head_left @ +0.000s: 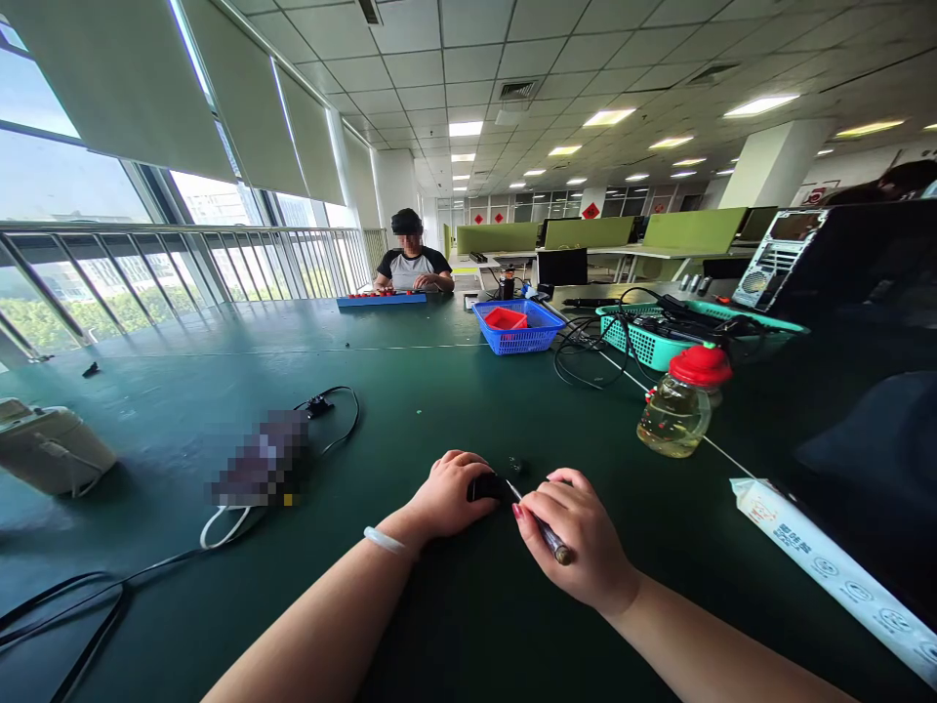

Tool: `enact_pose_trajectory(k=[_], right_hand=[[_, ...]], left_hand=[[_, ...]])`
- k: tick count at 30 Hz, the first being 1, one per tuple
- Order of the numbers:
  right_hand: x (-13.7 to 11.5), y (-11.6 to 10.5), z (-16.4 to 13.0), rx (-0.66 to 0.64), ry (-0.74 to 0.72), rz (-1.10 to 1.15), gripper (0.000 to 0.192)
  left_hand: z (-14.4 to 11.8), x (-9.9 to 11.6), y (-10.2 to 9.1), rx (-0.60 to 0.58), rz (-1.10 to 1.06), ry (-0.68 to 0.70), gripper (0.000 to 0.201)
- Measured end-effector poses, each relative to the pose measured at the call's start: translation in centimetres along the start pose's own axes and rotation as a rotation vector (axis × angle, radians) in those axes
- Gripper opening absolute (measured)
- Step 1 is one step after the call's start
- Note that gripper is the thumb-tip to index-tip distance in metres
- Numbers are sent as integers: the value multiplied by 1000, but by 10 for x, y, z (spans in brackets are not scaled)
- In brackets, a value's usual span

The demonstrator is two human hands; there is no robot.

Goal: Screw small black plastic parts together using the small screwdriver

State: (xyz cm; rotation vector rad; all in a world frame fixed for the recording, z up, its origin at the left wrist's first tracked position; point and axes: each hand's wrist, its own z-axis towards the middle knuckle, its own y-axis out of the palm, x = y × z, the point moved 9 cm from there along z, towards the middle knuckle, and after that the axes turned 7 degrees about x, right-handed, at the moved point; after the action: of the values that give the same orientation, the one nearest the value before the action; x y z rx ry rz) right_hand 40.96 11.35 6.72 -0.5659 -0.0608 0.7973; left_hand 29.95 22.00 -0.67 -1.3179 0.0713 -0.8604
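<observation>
Left hand [446, 496] pinned a small black part [484, 485], light and rigid; right hand [578, 535] pinched a thin screwdriver [546, 532], gripped mid-shaft, on the surface [410, 391].

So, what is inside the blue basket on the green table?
The blue basket holds a red box-like container, seen over the rim. Whatever lies lower in the basket, or inside the red container, is hidden by their walls. Black cables lie beside the basket, outside it.
</observation>
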Motion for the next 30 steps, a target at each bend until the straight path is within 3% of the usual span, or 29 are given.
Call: enact_pose_trajectory(k=[15, 20, 26, 30], right_hand=[[-1, 0, -1, 9, 3, 46, 25], [23, 2, -6, 51, 166, 133, 32], [60, 10, -17, 49, 458, 234, 40], [64, 14, -18, 21, 505, 271, 42]], left_hand=[[0, 1, 0, -5, -2, 5, 42], [0, 1, 0, -3, 2, 17, 40], [0, 1, 0, -16, -7, 16, 41], [0, 2, 0, -21, -5, 12, 41]])
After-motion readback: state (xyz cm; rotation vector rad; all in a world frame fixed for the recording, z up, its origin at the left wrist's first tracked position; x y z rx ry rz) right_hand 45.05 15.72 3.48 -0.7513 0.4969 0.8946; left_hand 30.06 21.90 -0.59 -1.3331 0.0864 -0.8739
